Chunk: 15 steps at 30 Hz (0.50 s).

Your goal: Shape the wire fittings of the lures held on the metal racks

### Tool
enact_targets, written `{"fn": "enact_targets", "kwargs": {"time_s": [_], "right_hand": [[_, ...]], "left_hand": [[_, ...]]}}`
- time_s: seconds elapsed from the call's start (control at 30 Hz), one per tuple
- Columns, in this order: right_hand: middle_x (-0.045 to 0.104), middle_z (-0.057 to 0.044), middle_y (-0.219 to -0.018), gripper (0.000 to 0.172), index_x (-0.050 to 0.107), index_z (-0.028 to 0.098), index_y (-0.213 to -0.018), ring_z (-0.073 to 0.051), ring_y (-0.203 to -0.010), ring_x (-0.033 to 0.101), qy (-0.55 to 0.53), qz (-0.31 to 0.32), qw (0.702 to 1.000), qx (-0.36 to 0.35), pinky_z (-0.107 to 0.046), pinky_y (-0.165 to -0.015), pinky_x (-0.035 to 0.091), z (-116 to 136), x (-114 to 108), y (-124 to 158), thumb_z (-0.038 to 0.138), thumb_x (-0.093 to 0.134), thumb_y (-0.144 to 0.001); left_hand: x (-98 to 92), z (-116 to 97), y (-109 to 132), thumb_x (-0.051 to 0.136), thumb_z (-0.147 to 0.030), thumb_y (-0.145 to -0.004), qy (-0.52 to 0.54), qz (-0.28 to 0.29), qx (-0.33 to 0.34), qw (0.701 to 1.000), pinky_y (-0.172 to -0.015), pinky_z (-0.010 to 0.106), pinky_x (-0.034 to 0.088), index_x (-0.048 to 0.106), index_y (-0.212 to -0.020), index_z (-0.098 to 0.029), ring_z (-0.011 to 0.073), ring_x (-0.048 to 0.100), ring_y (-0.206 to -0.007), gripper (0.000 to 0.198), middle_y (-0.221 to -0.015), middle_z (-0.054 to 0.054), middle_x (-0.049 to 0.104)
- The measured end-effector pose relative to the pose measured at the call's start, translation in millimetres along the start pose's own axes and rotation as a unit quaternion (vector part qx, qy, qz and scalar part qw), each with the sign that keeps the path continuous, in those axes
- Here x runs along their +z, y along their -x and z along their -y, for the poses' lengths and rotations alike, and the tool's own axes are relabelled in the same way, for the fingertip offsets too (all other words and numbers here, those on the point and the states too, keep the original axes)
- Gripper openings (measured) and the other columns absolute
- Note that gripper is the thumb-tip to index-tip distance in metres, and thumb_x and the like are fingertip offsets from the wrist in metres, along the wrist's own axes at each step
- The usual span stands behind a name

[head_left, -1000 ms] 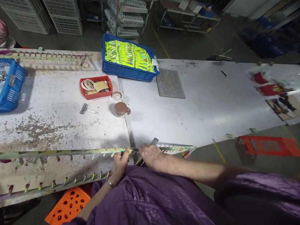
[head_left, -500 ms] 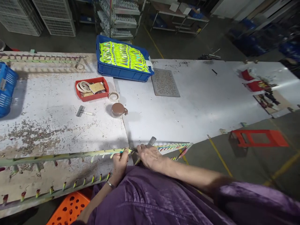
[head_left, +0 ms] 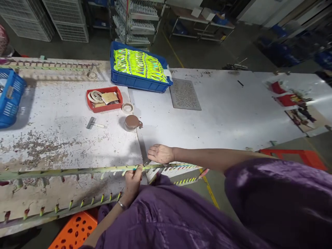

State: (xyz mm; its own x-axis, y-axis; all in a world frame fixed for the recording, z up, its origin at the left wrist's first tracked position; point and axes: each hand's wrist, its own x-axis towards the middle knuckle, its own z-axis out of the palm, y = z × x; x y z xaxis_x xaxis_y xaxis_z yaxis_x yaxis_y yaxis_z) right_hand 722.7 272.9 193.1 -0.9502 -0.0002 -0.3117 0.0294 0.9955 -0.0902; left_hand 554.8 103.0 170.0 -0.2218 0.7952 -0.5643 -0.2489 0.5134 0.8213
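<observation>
A long green rail (head_left: 77, 171) studded with small painted pieces lies along the near edge of the white table (head_left: 207, 117). My left hand (head_left: 133, 178) is closed on the rail near its middle. My right hand (head_left: 160, 154) rests on the table just beyond the rail, fingers curled around a small metal tool whose tip (head_left: 145, 163) touches the rail. A second rail (head_left: 59, 207) with yellow and red tipped pieces lies lower, at the table's edge.
A blue crate of neon yellow pieces (head_left: 140, 65) stands at the back. A red tray with tape rolls (head_left: 103, 98), a tape roll (head_left: 127, 108), a brown lidded cup (head_left: 131, 122) and a small scraper (head_left: 94, 123) are mid-table. A blue basket (head_left: 10, 97) sits left, a grey mat (head_left: 184, 94) right.
My right hand has moved from on top of the rail to the table just beyond it, arm stretched out farther. The left hand has kept its hold on the rail.
</observation>
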Motion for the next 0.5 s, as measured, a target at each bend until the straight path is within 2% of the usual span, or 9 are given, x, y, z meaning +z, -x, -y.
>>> {"fn": "enact_targets", "kwargs": {"time_s": [0.1,0.2,0.3,0.4,0.5], "right_hand": [[0.068,-0.010,-0.091,0.026,0.067,0.015,-0.102,-0.021,-0.081,0.058,-0.001,-0.003,1.000,-0.025,-0.033,-0.074,0.044,-10.7,-5.5,-6.8,0.017,0.041,-0.107],[0.070,-0.010,-0.097,0.027,0.067,0.015,-0.106,-0.021,-0.087,0.060,-0.019,0.024,1.000,0.005,-0.033,-0.078,0.046,-4.5,-20.5,-6.0,0.014,0.040,-0.107],[0.071,-0.013,-0.105,0.027,0.067,0.013,-0.112,-0.023,-0.094,0.064,-0.048,0.074,0.992,0.092,-0.035,-0.081,0.051,19.1,-38.2,-0.8,0.009,0.042,-0.103],[0.071,-0.016,-0.108,0.028,0.066,0.011,-0.115,-0.026,-0.096,0.068,-0.082,0.132,0.970,0.190,-0.036,-0.077,0.055,51.6,-54.4,2.8,0.004,0.045,-0.098],[0.071,-0.020,-0.111,0.028,0.064,0.009,-0.120,-0.029,-0.099,0.072,-0.120,0.185,0.945,0.240,-0.036,-0.076,0.058,77.8,-66.8,3.4,0.007,0.055,-0.094]], "left_hand": [[0.0,-3.8,0.4,0.067,-0.064,-0.080,-0.009,-0.008,-0.010,1.000,-0.052,0.028,0.033,0.036,-0.042,-0.025,0.0104,0.032,-0.046,0.063,-0.042,-0.004,0.031],[0.5,-5.0,0.6,0.068,-0.065,-0.078,-0.010,-0.009,-0.018,1.000,-0.052,0.029,0.032,0.035,-0.042,-0.025,0.0109,0.031,-0.046,0.063,-0.042,-0.004,0.031],[0.8,-2.6,-0.3,0.067,-0.064,-0.079,-0.009,-0.007,-0.016,1.000,-0.052,0.030,0.029,0.033,-0.042,-0.025,0.0110,0.030,-0.046,0.063,-0.042,-0.004,0.028],[0.7,0.9,-2.1,0.066,-0.060,-0.081,-0.012,-0.005,-0.006,1.000,-0.053,0.030,0.029,0.034,-0.044,-0.024,0.0109,0.031,-0.047,0.061,-0.043,-0.004,0.029],[0.6,3.1,-3.3,0.065,-0.056,-0.082,-0.010,-0.007,-0.001,1.000,-0.054,0.030,0.030,0.036,-0.044,-0.023,0.0112,0.033,-0.047,0.058,-0.044,-0.004,0.031]]}}
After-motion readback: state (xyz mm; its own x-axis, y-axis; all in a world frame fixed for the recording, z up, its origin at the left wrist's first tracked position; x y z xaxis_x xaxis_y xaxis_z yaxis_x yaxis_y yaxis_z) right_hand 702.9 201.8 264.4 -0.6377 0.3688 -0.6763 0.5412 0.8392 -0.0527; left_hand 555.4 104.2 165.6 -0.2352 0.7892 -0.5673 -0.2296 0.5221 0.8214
